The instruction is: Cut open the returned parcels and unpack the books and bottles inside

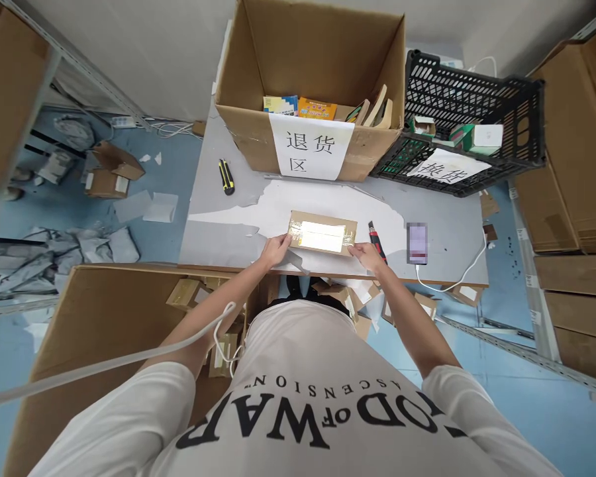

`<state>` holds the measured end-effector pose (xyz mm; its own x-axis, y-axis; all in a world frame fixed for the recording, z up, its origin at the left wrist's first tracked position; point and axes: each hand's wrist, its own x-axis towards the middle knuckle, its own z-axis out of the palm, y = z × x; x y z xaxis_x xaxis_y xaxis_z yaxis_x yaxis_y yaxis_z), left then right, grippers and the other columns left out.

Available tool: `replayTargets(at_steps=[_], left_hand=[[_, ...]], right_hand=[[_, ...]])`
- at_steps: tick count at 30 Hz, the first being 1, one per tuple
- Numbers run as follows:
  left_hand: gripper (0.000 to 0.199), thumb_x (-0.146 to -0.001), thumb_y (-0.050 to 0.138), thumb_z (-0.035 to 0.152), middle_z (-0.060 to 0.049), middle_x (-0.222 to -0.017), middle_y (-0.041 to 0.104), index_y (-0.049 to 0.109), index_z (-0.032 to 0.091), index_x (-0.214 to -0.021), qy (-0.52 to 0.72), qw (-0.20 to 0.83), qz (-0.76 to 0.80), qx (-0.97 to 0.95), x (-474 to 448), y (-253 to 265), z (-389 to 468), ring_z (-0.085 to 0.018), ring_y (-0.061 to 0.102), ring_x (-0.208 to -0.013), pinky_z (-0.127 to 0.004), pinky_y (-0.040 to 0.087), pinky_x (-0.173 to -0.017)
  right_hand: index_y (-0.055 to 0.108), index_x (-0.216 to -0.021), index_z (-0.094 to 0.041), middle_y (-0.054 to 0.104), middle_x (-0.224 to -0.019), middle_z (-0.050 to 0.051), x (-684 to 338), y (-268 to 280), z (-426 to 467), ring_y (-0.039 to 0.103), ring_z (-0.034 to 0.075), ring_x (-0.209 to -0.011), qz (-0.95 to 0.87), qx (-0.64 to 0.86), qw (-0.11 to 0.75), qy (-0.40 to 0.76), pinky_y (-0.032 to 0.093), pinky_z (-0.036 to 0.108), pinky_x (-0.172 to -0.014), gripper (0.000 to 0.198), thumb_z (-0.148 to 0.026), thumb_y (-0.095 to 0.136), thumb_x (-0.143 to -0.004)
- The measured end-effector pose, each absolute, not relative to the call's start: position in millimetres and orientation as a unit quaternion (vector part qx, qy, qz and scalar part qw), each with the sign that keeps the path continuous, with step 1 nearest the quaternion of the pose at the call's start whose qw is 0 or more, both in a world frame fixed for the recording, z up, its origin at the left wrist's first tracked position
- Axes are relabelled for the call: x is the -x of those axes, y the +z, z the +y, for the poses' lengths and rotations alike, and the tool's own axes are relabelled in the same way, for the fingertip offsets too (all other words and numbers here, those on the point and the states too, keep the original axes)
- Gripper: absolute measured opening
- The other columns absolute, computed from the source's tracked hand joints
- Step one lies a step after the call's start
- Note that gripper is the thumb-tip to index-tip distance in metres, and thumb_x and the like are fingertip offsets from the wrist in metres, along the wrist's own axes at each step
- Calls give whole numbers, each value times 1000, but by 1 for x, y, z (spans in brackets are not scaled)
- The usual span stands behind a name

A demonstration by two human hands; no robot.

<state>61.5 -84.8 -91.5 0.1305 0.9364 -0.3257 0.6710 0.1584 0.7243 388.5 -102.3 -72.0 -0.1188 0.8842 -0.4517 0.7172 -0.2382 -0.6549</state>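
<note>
A small taped cardboard box (pixel 296 216) with a white label (pixel 322 236) on top is at the front middle of the table. My left hand (pixel 277 250) grips its left end, fingers closed round the edge. At the opposite end, my right hand (pixel 367 256) pinches the near right corner. A red and black utility knife (pixel 375 237) lies just beyond my right hand, partly behind it. Farther off to the left rests a yellow and black utility knife (pixel 226 177).
A large carton (pixel 248 142) holding small boxes and a black plastic crate (pixel 477 86) stand at the back. To the right lies a phone (pixel 417 243) on a white cable. A big open carton (pixel 104 318) with parcels sits below left; shelving flanks both sides.
</note>
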Motion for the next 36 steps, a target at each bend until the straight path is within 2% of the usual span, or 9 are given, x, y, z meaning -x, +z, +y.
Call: replayTargets(at_steps=[4, 7, 9, 12, 18, 21, 25, 30, 36], left_hand=[[60, -92, 31, 55, -9, -88, 72, 72, 12, -101, 166, 414, 639, -626, -62, -91, -87, -25, 63, -87, -31, 45, -79], [59, -92, 33, 54, -10, -95, 73, 71, 12, -108, 173, 417, 643, -619, -63, -89, -91, -27, 64, -91, -31, 46, -82], [58, -93, 34, 54, -10, -102, 73, 69, 12, -114, 181, 419, 650, -607, -65, -89, -93, -28, 64, -97, -32, 46, -85], [59, -95, 30, 53, -11, -111, 71, 66, 12, -119, 200, 423, 662, -585, -69, -90, -96, -29, 63, -105, -34, 46, -90], [66, -94, 34, 58, -13, -133, 59, 47, 12, -140, 247, 412, 644, -595, -69, -94, -108, -28, 55, -123, -39, 45, -101], [65, -95, 33, 52, -17, -147, 44, 36, 11, -146, 269, 306, 623, -668, -68, -87, -123, -28, 43, -135, -44, 37, -110], [56, -96, 38, 42, -17, -148, 42, 39, 14, -144, 203, 189, 443, -853, -74, -78, -137, -27, 34, -141, -51, 24, -116], [47, -95, 37, 19, -16, -146, 44, 43, 11, -141, 109, 124, 352, -921, -89, -89, -121, -25, 34, -141, -47, 28, -115], [49, -91, 37, 8, -17, -143, 47, 44, 10, -140, 101, 102, 349, -926, -92, -102, -111, -22, 38, -139, -44, 30, -115]], right_hand=[[64, -70, -18, 60, -61, 1, -395, -82, -106, 54, 16, -60, -594, 636, 124, 476, 43, 28, -61, 54, -68, 47, -80], [67, -104, -16, 71, -94, 10, -408, -95, -116, 65, 25, -91, -557, 681, 185, 438, 49, 36, -84, 56, -62, 43, -85], [57, -127, -13, 64, -119, 18, -419, -104, -120, 59, 31, -112, -525, 759, 181, 341, 44, 44, -96, 61, -56, 49, -84], [38, -143, -11, 46, -138, 25, -433, -120, -117, 45, 39, -128, -509, 818, 91, 254, 37, 52, -103, 78, -47, 62, -79], [34, -144, -12, 49, -126, 22, -445, -132, -100, 49, 36, -121, -510, 825, -21, 242, 41, 51, -99, 63, -28, 52, -85], [29, -145, -7, 48, -126, 22, -447, -107, -92, 49, 31, -118, -538, 815, 58, 208, 40, 45, -100, 59, -23, 38, -89], [21, -150, -12, 49, -129, 17, -414, -41, -76, 51, 26, -116, -687, 690, 154, 168, 42, 39, -97, 58, -21, 24, -93], [20, -152, -30, 58, -121, 10, -323, 16, -50, 59, 24, -105, -877, 417, -42, 234, 45, 32, -85, 57, -23, 31, -96], [14, -153, -32, 59, -119, 14, -278, 18, -41, 63, 27, -99, -898, 359, -198, 160, 44, 33, -79, 61, -19, 31, -96]])
